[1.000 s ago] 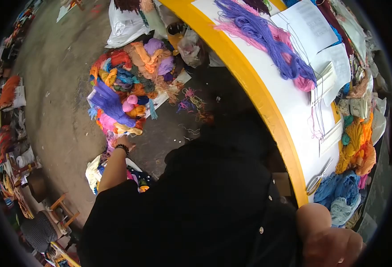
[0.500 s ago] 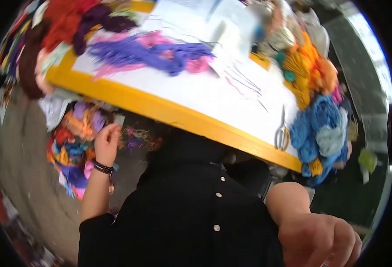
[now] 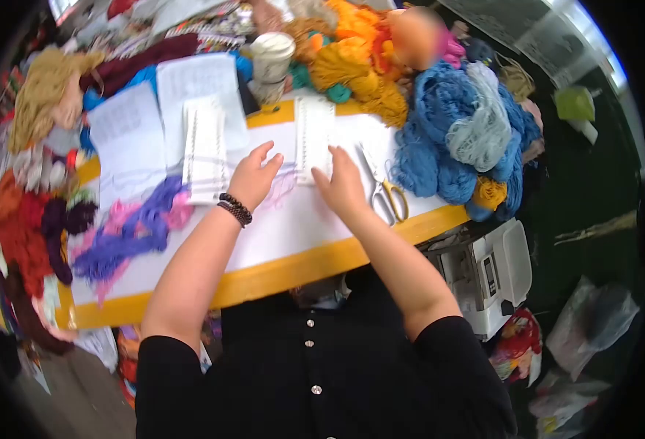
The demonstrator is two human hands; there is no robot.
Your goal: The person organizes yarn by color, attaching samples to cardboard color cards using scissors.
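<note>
My left hand, with dark beaded bracelets at the wrist, hangs over the white tabletop with fingers apart. Just left of it lies a white card strip with holes along its sides, purple strands trailing across it. My right hand is open too, its thumb and forefinger right at the lower end of a second white card strip. Thin pink thread lies between the hands. Scissors with a yellow-lined handle rest to the right. Purple yarn over pink yarn lies at the left.
Blue yarn skeins pile up on the right, orange and mustard yarn behind. Printed sheets and a white tub stand toward the back. Another person's hand shows at the far edge. A yellow border edges the table.
Both hands have come up from beside my body to over the table. The view has shifted, and two separate card strips now show on the tabletop.
</note>
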